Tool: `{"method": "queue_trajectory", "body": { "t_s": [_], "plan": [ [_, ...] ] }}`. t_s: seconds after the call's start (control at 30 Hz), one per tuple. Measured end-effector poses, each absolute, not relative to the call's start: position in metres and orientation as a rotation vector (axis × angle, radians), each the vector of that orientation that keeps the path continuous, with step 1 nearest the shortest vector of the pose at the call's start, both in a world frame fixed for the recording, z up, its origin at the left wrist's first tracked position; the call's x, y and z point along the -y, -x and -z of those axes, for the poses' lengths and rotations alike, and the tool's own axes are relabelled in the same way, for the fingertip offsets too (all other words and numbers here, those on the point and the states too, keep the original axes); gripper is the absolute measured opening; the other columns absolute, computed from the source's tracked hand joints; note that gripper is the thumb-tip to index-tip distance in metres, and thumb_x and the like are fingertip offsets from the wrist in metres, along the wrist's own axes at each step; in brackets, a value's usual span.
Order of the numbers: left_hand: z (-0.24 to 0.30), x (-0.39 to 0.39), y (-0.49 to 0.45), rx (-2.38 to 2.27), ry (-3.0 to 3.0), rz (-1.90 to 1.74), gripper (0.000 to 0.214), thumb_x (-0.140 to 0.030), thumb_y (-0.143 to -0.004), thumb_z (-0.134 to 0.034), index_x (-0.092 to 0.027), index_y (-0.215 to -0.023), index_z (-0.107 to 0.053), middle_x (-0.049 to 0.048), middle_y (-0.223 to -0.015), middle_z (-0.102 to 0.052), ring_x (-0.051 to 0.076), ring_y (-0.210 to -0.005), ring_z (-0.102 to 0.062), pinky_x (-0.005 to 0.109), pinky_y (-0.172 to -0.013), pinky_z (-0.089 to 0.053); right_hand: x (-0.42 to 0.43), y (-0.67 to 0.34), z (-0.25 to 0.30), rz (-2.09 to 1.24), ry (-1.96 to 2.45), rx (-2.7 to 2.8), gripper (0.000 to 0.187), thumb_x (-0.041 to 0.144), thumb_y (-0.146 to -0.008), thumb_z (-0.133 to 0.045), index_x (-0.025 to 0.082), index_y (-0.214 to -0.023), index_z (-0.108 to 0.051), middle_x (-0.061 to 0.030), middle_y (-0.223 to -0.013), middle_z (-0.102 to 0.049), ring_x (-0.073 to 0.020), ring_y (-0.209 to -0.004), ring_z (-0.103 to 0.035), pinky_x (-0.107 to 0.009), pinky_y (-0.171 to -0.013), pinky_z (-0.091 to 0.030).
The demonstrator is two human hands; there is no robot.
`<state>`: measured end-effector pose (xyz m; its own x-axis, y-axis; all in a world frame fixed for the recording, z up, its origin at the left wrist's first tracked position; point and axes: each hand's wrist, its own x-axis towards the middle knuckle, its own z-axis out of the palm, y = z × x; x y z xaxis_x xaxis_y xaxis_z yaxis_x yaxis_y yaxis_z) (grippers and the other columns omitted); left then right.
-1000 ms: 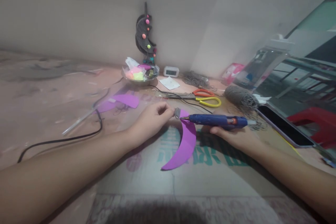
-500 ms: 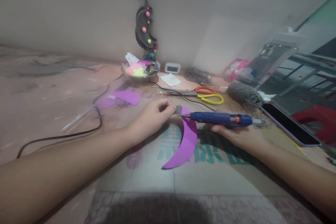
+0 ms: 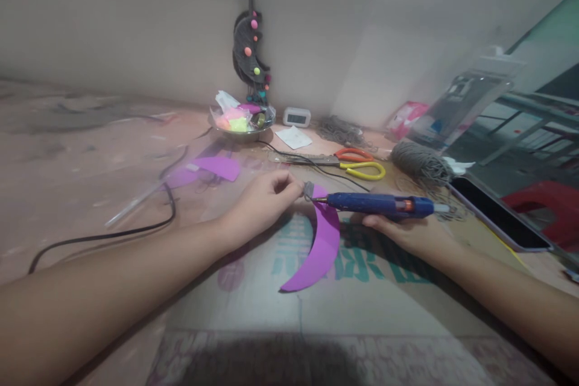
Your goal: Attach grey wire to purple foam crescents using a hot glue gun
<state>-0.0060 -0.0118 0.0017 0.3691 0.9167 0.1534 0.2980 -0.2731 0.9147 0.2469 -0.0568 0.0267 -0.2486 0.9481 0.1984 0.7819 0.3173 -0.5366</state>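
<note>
A purple crescent [image 3: 326, 235] hangs over the printed cardboard, its upper tip wound with grey yarn [image 3: 308, 189]. My left hand [image 3: 274, 196] pinches that wrapped tip between thumb and forefinger. In my right hand [image 3: 407, 229] lies a blue glue gun [image 3: 380, 204], held level with its nozzle pointing left. The nozzle meets, or nearly meets, the crescent just beside the yarn; I cannot tell if they touch. A clear glue stick pokes out of the gun's rear end. Most of the right hand's fingers are hidden behind the gun.
Scissors [image 3: 362, 163] with orange and yellow handles lie behind the crescent. A phone [image 3: 500, 212] and a grey yarn ball [image 3: 420, 160] are at right. Farther back stand a bowl of craft bits [image 3: 242, 132] and a small digital clock [image 3: 297, 117]. A black cord [image 3: 104, 234] runs at left.
</note>
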Motion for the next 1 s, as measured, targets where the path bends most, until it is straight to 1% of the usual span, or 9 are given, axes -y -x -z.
{"method": "queue_trajectory", "body": {
  "t_s": [0.17, 0.3, 0.47, 0.63, 0.77, 0.83, 0.93, 1.0],
  "plan": [
    [-0.0030, 0.0126, 0.0053, -1.065, -1.763, -0.913, 0.029, -0.037, -0.088, -0.048, -0.018, -0.066, -0.047, -0.0008, -0.063, -0.056, 0.016, -0.067, -0.059, 0.024, -0.055, -0.036, 0.0565, -0.2490, -0.0244, -0.449, 1.528, 2.088, 0.029, 0.053, -0.078, -0.061, 0.025, -0.075, -0.069, -0.0037, -0.075, -0.073, -0.0253, -0.073, -0.069, -0.037, -0.065, -0.057],
    [-0.0020, 0.0123, 0.0062, -1.054, -1.753, -0.895, 0.028, -0.038, -0.088, -0.048, -0.018, -0.068, -0.047, -0.0007, -0.065, -0.056, 0.016, -0.068, -0.058, 0.023, -0.054, -0.036, 0.0576, -0.2477, -0.0266, -0.480, 1.532, 2.085, 0.030, 0.052, -0.078, -0.060, 0.023, -0.076, -0.068, -0.0047, -0.075, -0.073, -0.0252, -0.073, -0.069, -0.036, -0.067, -0.057],
    [-0.0024, 0.0122, 0.0067, -1.062, -1.749, -0.889, 0.030, -0.039, -0.088, -0.048, -0.018, -0.068, -0.046, -0.0013, -0.065, -0.054, 0.015, -0.066, -0.056, 0.023, -0.054, -0.036, 0.0597, -0.2452, -0.0282, -0.501, 1.564, 2.044, 0.026, 0.047, -0.080, -0.060, 0.022, -0.078, -0.068, -0.0047, -0.077, -0.073, -0.0236, -0.074, -0.069, -0.033, -0.070, -0.057],
    [-0.0020, 0.0123, 0.0061, -1.061, -1.747, -0.897, 0.030, -0.039, -0.088, -0.048, -0.018, -0.067, -0.047, -0.0020, -0.063, -0.050, 0.013, -0.061, -0.052, 0.023, -0.053, -0.034, 0.0587, -0.2446, -0.0279, -0.493, 1.561, 2.040, 0.030, 0.049, -0.078, -0.059, 0.021, -0.076, -0.068, -0.0053, -0.075, -0.072, -0.0260, -0.071, -0.069, -0.036, -0.066, -0.057],
    [-0.0016, 0.0124, 0.0063, -1.060, -1.750, -0.899, 0.030, -0.039, -0.088, -0.049, -0.018, -0.066, -0.046, -0.0022, -0.062, -0.049, 0.012, -0.059, -0.049, 0.023, -0.053, -0.034, 0.0583, -0.2442, -0.0262, -0.480, 1.568, 1.989, 0.028, 0.049, -0.077, -0.060, 0.023, -0.074, -0.067, -0.0043, -0.073, -0.072, -0.0247, -0.071, -0.070, -0.035, -0.068, -0.057],
    [-0.0014, 0.0123, 0.0064, -1.057, -1.751, -0.898, 0.030, -0.039, -0.088, -0.049, -0.018, -0.066, -0.046, -0.0021, -0.062, -0.050, 0.012, -0.059, -0.050, 0.023, -0.053, -0.034, 0.0585, -0.2433, -0.0266, -0.494, 1.566, 1.978, 0.027, 0.048, -0.076, -0.060, 0.023, -0.073, -0.066, -0.0044, -0.072, -0.072, -0.0245, -0.069, -0.069, -0.035, -0.067, -0.057],
    [-0.0012, 0.0120, 0.0064, -1.046, -1.745, -0.897, 0.030, -0.041, -0.088, -0.049, -0.018, -0.067, -0.047, -0.0009, -0.064, -0.054, 0.015, -0.064, -0.056, 0.023, -0.054, -0.036, 0.0585, -0.2417, -0.0291, -0.504, 1.578, 1.971, 0.025, 0.047, -0.075, -0.060, 0.023, -0.071, -0.064, -0.0045, -0.069, -0.071, -0.0248, -0.067, -0.068, -0.035, -0.064, -0.057],
    [-0.0012, 0.0121, 0.0063, -1.047, -1.750, -0.895, 0.030, -0.041, -0.088, -0.049, -0.019, -0.067, -0.048, -0.0006, -0.064, -0.055, 0.016, -0.066, -0.058, 0.024, -0.055, -0.037, 0.0585, -0.2405, -0.0313, -0.519, 1.590, 1.960, 0.024, 0.046, -0.073, -0.061, 0.023, -0.070, -0.064, -0.0038, -0.069, -0.071, -0.0248, -0.067, -0.069, -0.035, -0.064, -0.058]
  ]
}}
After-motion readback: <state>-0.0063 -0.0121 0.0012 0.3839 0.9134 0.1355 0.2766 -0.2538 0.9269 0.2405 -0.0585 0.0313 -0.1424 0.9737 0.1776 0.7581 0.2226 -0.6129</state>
